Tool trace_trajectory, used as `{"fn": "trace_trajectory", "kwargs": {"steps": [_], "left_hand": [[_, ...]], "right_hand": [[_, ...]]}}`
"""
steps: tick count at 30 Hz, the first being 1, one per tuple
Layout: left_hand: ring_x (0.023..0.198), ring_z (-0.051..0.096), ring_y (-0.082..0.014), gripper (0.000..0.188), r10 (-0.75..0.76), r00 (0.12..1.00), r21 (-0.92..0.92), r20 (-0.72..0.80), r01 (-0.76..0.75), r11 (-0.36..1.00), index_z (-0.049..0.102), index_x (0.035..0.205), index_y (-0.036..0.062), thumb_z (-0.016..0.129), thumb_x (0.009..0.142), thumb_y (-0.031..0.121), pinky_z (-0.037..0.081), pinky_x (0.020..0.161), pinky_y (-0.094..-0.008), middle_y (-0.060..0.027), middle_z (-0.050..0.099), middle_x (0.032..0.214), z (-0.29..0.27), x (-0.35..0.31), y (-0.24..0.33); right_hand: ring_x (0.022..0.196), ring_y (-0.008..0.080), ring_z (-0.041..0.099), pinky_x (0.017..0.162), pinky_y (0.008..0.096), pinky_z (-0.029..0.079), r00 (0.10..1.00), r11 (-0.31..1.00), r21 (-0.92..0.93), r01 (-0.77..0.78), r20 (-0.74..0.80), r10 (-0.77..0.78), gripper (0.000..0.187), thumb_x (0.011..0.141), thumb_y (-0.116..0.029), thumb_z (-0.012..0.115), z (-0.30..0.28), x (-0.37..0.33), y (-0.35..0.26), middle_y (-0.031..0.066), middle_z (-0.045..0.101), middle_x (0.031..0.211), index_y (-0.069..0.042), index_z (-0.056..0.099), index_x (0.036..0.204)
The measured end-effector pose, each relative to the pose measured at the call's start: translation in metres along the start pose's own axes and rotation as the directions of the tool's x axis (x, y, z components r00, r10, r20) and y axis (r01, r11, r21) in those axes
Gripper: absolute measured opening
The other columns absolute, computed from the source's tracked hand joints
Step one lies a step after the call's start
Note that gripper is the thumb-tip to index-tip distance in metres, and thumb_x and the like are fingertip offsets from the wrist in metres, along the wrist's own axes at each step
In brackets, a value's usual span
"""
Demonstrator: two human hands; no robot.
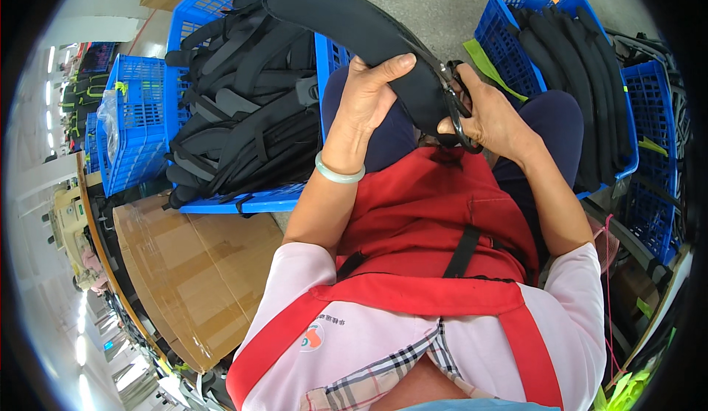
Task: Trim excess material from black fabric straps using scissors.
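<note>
My left hand (369, 92) grips a long, curved black padded strap (332, 14), thumb on top, its far end reaching up over a blue basket. In my right hand (493, 116) is a pair of scissors (459, 122) with black handles, fingers and thumb at the loops. The metal part of the scissors lies against the strap's right edge, near its lower end above my lap. How far apart the blades are cannot be made out. A red apron (435, 226) covers my lap below both hands.
To the left, a blue plastic basket (254, 202) is heaped with black straps (243, 94). At the right, another blue basket (495, 31) holds black padded pieces (571, 79). A cardboard sheet (206, 271) lies at lower left. More blue baskets (136, 127) stand beyond.
</note>
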State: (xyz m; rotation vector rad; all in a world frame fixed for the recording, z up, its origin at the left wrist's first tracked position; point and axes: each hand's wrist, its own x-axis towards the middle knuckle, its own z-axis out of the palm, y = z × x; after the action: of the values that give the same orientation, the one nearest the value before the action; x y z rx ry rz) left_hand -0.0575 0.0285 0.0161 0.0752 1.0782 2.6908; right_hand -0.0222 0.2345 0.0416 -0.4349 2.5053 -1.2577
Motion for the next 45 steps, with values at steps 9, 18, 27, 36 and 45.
{"fn": "trace_trajectory", "kwargs": {"steps": [9,18,27,36,45], "left_hand": [[0.089,0.066,-0.0169,0.021,-0.046,0.999,-0.053,0.003,0.046,0.998,0.067,0.099,0.0059,0.069,0.081,-0.005,0.054,0.083,-0.0327,-0.0054,0.068,0.096,-0.001,0.0,-0.001],[0.09,0.066,-0.0176,0.021,-0.071,0.997,-0.1,0.019,0.072,0.992,0.067,0.099,0.0054,0.069,0.081,-0.004,0.053,0.084,-0.0332,-0.0056,0.068,0.096,0.001,-0.003,-0.004],[0.089,0.066,-0.017,0.019,-0.079,0.997,-0.041,0.003,0.079,0.996,0.067,0.097,0.0056,0.07,0.081,-0.003,0.053,0.083,-0.0332,-0.005,0.068,0.095,0.0,-0.004,-0.005],[0.087,0.066,-0.0161,0.018,0.056,0.998,0.058,-0.005,-0.056,0.997,0.068,0.096,0.0051,0.071,0.08,-0.003,0.053,0.082,-0.0315,-0.0051,0.069,0.094,0.01,-0.002,0.002],[0.084,0.066,-0.0153,0.016,0.093,0.996,0.009,-0.015,-0.093,0.996,0.069,0.092,0.0056,0.07,0.08,-0.005,0.053,0.079,-0.0302,-0.0047,0.069,0.091,0.004,-0.002,0.003]], "right_hand": [[0.065,0.0272,0.053,0.064,0.0391,0.044,1.0,0.976,0.217,0.001,0.003,-0.002,0.061,0.077,-0.052,0.073,0.009,0.004,0.022,0.0167,0.055,0.069,-0.001,0.048,0.099],[0.073,0.0364,0.061,0.066,0.0405,0.045,0.996,0.996,0.039,0.076,-0.052,-0.074,0.07,0.071,-0.053,0.077,0.007,-0.006,0.01,0.0191,0.057,0.07,0.0,0.046,0.105],[0.063,0.0279,0.053,0.062,0.0381,0.044,0.999,0.995,0.094,0.033,-0.038,-0.029,0.058,0.077,-0.048,0.074,0.005,-0.002,0.014,0.0163,0.055,0.068,0.001,0.049,0.093],[0.062,0.0222,0.047,0.061,0.0352,0.043,0.998,0.989,0.145,-0.006,-0.06,0.015,0.053,0.079,-0.045,0.074,0.001,-0.003,0.013,0.0134,0.054,0.067,0.0,0.049,0.094],[0.065,0.0301,0.055,0.064,0.0393,0.044,0.998,0.996,0.073,-0.047,-0.035,0.049,0.055,0.079,-0.046,0.073,0.002,-0.003,0.007,0.017,0.057,0.07,0.001,0.05,0.097]]}}
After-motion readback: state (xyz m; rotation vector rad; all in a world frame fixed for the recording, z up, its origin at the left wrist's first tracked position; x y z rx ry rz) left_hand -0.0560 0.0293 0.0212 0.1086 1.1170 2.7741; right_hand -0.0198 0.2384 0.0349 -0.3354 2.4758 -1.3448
